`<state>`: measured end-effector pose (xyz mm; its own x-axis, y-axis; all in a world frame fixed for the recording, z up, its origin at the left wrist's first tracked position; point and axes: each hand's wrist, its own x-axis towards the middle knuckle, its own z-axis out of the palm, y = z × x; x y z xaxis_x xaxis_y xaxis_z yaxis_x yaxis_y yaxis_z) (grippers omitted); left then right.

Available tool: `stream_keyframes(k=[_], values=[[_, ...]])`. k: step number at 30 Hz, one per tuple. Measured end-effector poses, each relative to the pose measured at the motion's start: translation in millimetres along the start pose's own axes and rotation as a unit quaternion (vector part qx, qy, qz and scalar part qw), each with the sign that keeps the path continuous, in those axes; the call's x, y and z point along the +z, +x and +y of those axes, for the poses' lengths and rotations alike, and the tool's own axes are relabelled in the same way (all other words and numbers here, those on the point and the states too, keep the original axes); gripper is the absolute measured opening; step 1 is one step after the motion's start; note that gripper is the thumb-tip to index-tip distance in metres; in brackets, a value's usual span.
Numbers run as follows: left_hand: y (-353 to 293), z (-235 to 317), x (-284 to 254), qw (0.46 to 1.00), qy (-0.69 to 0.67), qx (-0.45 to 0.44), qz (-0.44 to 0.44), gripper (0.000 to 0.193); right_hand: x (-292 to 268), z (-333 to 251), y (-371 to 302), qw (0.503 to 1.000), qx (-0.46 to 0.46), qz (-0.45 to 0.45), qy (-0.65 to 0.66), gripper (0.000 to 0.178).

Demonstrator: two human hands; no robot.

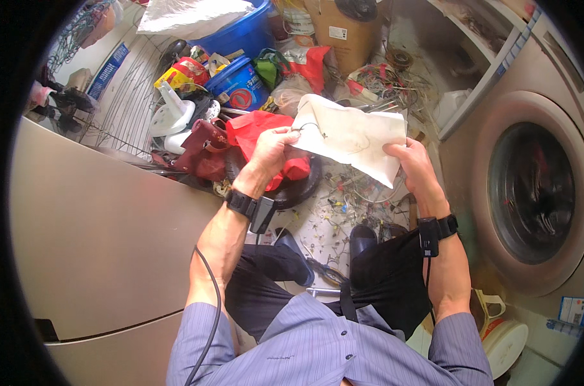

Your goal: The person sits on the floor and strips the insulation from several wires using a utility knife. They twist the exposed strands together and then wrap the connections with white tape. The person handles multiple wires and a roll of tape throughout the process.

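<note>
Between my two hands stretches a limp off-white sheet (353,132), cloth or soft paper, I cannot tell which. My left hand (276,145) pinches its left edge, where a thin dark curved strand shows. At the opposite edge, the thumb and fingers of my right hand (413,161) grip its right side. The sheet hangs slightly tilted above the littered floor. Below and left of it, a bright red cloth or bag (256,132) lies on the heap, partly behind my left hand.
A pale cabinet-like panel (105,225) fills the left. At right stands a front-loading washing machine (533,186). Ahead are a blue bucket (240,80), a cardboard box (350,35) and tangled wires (388,83). Small scraps (343,199) litter the floor around my slippers (363,238).
</note>
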<state>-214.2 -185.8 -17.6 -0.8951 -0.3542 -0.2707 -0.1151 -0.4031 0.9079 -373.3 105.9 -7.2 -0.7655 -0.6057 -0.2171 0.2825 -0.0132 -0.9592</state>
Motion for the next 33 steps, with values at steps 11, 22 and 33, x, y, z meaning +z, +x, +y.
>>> stream_keyframes(k=[11, 22, 33], values=[[-40.3, 64.3, -20.5, 0.996, 0.074, -0.053, 0.007, 0.030, 22.9, 2.4, -3.5, 0.987, -0.004, -0.080, 0.137, 0.034], [-101.2, 73.6, -20.1, 0.996, 0.064, -0.048, 0.029, 0.023, 43.7, 6.6, -0.9, 0.984, 0.016, -0.113, 0.137, 0.031], [-79.7, 45.3, -14.0, 0.999, 0.037, -0.027, 0.019, 0.030, 38.3, 4.3, 11.0, 0.989, 0.013, -0.060, 0.137, 0.021]])
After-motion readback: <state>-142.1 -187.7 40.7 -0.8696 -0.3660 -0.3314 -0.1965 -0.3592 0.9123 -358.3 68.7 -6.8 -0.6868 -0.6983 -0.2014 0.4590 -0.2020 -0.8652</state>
